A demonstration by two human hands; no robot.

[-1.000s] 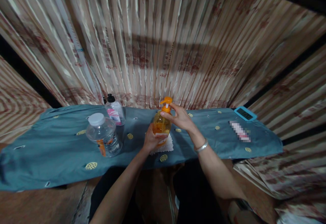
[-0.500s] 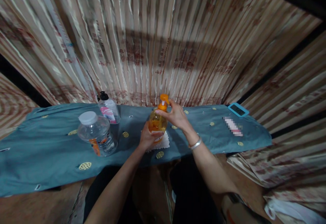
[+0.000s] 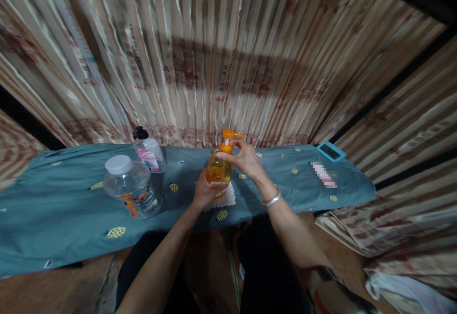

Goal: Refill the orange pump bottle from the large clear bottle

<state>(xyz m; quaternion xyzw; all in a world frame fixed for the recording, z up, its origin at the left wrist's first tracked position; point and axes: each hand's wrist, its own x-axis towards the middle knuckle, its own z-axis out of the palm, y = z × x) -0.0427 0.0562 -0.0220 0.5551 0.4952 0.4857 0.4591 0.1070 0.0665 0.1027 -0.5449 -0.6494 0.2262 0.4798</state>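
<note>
A clear pump bottle with amber liquid and an orange pump head stands on a small white scalloped cloth. My left hand is wrapped around the lower part of its body, fingers partly hidden behind it. At the neck, my right hand grips the orange collar between thumb and fingers, just under the spout. The spout points to the right. A silver bracelet circles my right wrist.
To the left stand a large clear jar with a white lid and a clear bottle with a black pump. A blue-framed digital timer and a blurred pink-white item lie right on the teal tablecloth. Striped curtains hang behind.
The orange pump head has turned, its spout swinging from towards me round to the right. My right fingers have shifted slightly at the collar; my left hand keeps its hold.
</note>
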